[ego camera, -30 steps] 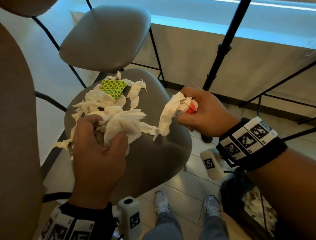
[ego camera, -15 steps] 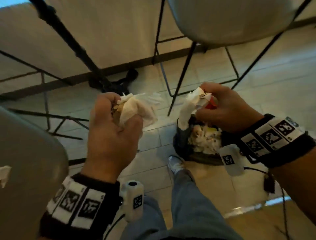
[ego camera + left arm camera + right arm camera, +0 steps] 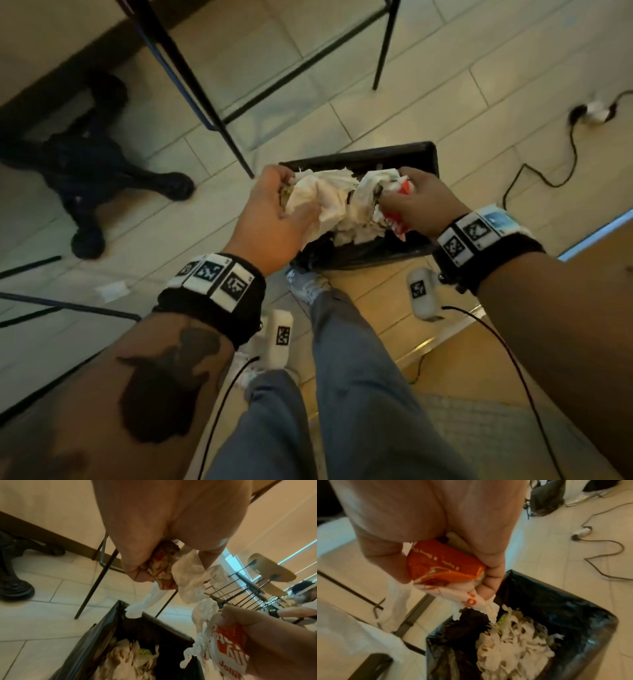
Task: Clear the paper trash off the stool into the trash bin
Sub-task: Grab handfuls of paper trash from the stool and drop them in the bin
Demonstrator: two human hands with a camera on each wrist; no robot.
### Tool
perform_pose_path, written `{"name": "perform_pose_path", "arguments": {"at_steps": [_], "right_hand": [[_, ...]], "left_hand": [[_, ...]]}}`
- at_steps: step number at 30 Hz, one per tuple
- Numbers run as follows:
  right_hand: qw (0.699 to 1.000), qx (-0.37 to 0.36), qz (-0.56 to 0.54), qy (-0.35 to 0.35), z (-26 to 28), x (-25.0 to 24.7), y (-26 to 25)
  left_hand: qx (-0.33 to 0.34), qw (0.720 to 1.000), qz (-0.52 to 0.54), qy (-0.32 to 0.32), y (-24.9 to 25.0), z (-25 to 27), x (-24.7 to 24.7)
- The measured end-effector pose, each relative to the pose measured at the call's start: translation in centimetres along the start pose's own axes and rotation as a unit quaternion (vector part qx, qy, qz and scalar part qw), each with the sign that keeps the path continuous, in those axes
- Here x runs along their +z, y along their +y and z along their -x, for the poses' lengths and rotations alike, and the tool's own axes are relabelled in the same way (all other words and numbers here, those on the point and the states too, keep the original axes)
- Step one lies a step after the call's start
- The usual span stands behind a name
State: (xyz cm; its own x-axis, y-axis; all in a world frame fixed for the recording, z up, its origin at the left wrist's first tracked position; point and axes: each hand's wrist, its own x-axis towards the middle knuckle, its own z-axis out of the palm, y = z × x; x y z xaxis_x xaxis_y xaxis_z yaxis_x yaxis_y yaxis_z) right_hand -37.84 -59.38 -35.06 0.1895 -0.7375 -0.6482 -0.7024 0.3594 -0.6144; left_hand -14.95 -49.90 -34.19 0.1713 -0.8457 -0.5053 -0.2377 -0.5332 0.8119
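At the centre of the frame, the left hand [image 3: 270, 219] clutched crumpled tissues [image 3: 318, 198] and the right hand [image 3: 421, 202] gripped a red-printed wrapper [image 3: 399, 186] over the part-filled trash bin [image 3: 424, 154]; dropping remained, stool unseen.

A: what've you got in your left hand [image 3: 270, 219]?
B: you're gripping crumpled white napkins [image 3: 318, 202], tails hanging below your fist. Your right hand [image 3: 421, 202] clutches a red-and-white wrapper [image 3: 397, 219]. Black-lined trash bin [image 3: 424, 161], already part-full of paper, sits right under both.
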Motion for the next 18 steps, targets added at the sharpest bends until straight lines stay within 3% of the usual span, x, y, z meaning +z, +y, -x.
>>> {"name": "perform_pose_path", "arguments": {"at_steps": [11,18], "right_hand": [[0.980,0.195,-0.031,-0.019,-8.7,4.8,8.2],[0.966,0.249,-0.065,-0.012,-9.6,5.9,7.1]], "left_hand": [[-0.095,0.993,-0.066,-0.022,-9.1,-5.7,6.2],[-0.115,0.989,-0.011,-0.088,-10.9,-4.2,6.2]]}}
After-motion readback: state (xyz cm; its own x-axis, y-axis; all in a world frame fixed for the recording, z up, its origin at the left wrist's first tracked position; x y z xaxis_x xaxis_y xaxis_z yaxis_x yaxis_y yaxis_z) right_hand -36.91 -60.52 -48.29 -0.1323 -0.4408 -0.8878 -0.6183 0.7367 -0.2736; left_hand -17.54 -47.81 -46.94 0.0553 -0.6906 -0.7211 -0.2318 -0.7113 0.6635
